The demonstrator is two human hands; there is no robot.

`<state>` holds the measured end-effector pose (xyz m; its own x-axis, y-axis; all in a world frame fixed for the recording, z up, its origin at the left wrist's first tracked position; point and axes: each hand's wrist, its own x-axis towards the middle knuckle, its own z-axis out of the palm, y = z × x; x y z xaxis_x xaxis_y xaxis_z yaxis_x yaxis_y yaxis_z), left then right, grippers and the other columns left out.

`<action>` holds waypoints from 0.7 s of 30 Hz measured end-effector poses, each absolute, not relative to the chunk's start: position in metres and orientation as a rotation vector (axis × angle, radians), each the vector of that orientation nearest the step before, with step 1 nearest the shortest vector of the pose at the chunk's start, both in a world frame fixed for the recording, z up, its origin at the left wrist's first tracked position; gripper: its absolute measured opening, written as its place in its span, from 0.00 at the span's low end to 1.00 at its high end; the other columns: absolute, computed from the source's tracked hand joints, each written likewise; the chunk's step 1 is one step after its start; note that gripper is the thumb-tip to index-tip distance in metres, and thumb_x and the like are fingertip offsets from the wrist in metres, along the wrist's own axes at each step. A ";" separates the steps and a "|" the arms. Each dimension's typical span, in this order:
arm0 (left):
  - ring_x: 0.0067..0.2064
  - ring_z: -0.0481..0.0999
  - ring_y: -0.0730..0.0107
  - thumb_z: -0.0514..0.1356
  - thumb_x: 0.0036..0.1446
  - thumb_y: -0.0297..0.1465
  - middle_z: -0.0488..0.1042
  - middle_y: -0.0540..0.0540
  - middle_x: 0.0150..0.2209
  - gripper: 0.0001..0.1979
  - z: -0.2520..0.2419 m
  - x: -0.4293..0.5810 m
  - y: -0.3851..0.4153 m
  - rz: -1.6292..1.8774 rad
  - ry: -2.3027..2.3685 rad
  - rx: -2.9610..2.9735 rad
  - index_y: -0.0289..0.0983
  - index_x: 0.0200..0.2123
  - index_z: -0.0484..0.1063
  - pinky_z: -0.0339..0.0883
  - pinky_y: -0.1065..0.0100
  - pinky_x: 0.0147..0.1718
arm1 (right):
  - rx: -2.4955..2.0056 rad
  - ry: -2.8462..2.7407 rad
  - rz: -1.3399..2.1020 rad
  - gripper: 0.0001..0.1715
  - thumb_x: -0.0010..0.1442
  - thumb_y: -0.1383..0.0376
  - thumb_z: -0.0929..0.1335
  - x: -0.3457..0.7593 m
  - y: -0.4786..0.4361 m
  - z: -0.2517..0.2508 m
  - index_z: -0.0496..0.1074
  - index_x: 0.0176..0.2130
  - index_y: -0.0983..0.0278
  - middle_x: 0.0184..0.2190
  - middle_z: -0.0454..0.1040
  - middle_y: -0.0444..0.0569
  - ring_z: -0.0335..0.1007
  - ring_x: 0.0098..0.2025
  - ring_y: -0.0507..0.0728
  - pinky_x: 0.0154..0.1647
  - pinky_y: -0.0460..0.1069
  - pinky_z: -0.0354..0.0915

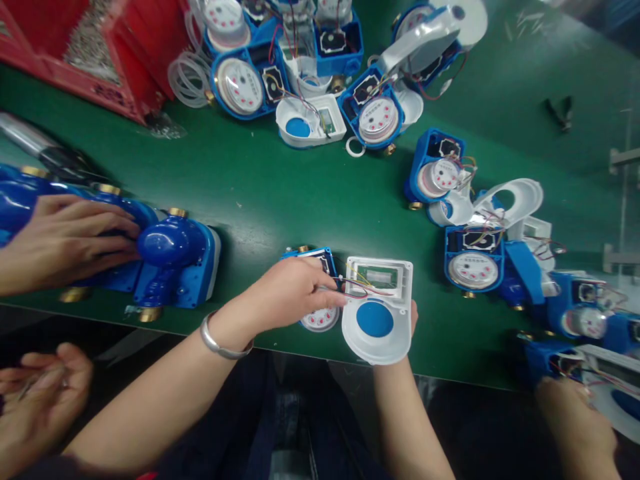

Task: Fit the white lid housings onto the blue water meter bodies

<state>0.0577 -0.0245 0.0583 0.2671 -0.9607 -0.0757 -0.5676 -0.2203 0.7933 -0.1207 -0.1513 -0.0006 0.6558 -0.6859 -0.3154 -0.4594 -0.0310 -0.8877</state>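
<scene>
My left hand (293, 290), with a metal bangle at the wrist, reaches over a blue water meter (320, 320) near the table's front edge. Its thumb and fingers pinch thin wires (367, 288) that run to a white meter cover (377, 340). The cover lies inside up, showing a small display window and a blue disc. My right hand (414, 317) grips this cover from beneath at its right side; most of its fingers are hidden. The meter's dial and part of its black box show around my left hand.
Upturned blue meters (173, 247) stand at left under a co-worker's hand (75, 237); another hand (45, 400) is below. Opened meters (240, 87) line the back and right. A co-worker's hand (575, 413) works at lower right. A red bin (130, 60), a power screwdriver (45, 147) and pliers (561, 113) lie around.
</scene>
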 end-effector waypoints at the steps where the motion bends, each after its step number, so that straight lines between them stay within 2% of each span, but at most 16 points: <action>1: 0.24 0.67 0.75 0.54 0.55 0.38 0.70 0.50 0.21 0.15 0.064 0.057 -0.027 -0.882 -1.476 1.847 0.39 0.24 0.75 0.56 0.72 0.23 | -1.573 0.926 -0.236 0.45 0.53 0.49 0.39 -0.118 -0.150 0.003 0.73 0.42 0.54 0.39 0.75 0.55 0.72 0.38 0.66 0.38 0.64 0.63; 4: 0.20 0.63 0.76 0.56 0.53 0.36 0.68 0.52 0.17 0.14 0.071 0.059 -0.033 -0.969 -1.633 1.885 0.39 0.18 0.72 0.51 0.71 0.19 | -1.219 0.929 -0.251 0.38 0.53 0.48 0.44 -0.114 -0.147 0.011 0.74 0.39 0.52 0.40 0.75 0.52 0.69 0.44 0.68 0.43 0.65 0.62; 7: 0.19 0.64 0.75 0.55 0.52 0.38 0.70 0.50 0.19 0.14 0.069 0.066 -0.034 -0.871 -1.692 2.000 0.40 0.19 0.71 0.50 0.71 0.19 | -1.159 1.027 -0.260 0.34 0.53 0.48 0.47 -0.111 -0.147 0.017 0.74 0.37 0.53 0.39 0.75 0.52 0.66 0.48 0.68 0.46 0.65 0.61; 9: 0.20 0.65 0.74 0.55 0.52 0.39 0.71 0.49 0.21 0.14 0.067 0.073 -0.033 -0.811 -1.722 2.068 0.40 0.19 0.72 0.51 0.70 0.20 | -1.163 1.058 -0.251 0.35 0.53 0.47 0.47 -0.110 -0.147 0.020 0.74 0.36 0.53 0.38 0.75 0.52 0.64 0.50 0.68 0.45 0.65 0.62; 12: 0.16 0.61 0.75 0.56 0.50 0.38 0.68 0.50 0.16 0.13 0.066 0.083 -0.030 -0.846 -1.729 2.072 0.40 0.17 0.71 0.50 0.70 0.18 | -1.195 1.090 -0.208 0.36 0.53 0.46 0.46 -0.109 -0.144 0.027 0.74 0.38 0.53 0.36 0.75 0.53 0.63 0.52 0.67 0.42 0.64 0.63; 15: 0.15 0.58 0.77 0.58 0.48 0.34 0.66 0.53 0.14 0.11 0.066 0.087 -0.028 -0.826 -1.584 2.050 0.40 0.17 0.69 0.49 0.71 0.17 | -1.188 1.100 -0.151 0.38 0.52 0.45 0.45 -0.107 -0.139 0.033 0.72 0.42 0.53 0.34 0.75 0.54 0.65 0.49 0.68 0.40 0.65 0.64; 18: 0.18 0.64 0.77 0.57 0.49 0.30 0.70 0.54 0.17 0.07 0.061 0.084 -0.026 -0.686 -1.290 2.055 0.39 0.21 0.71 0.54 0.72 0.18 | -1.148 1.042 -0.178 0.36 0.52 0.45 0.48 -0.104 -0.135 0.039 0.69 0.47 0.54 0.36 0.74 0.53 0.68 0.45 0.68 0.39 0.65 0.64; 21: 0.26 0.71 0.76 0.55 0.50 0.26 0.74 0.53 0.24 0.06 0.046 0.070 -0.018 -0.399 -1.035 2.043 0.38 0.25 0.71 0.63 0.74 0.24 | -1.164 0.947 -0.216 0.33 0.52 0.47 0.51 -0.100 -0.132 0.043 0.66 0.50 0.51 0.40 0.73 0.52 0.67 0.46 0.67 0.39 0.65 0.65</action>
<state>0.0696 -0.0183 0.0459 0.6166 -0.7841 0.0699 -0.5338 -0.3511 0.7693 -0.0999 -0.1323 0.0429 0.6118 -0.5957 -0.5204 -0.3110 0.4238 -0.8507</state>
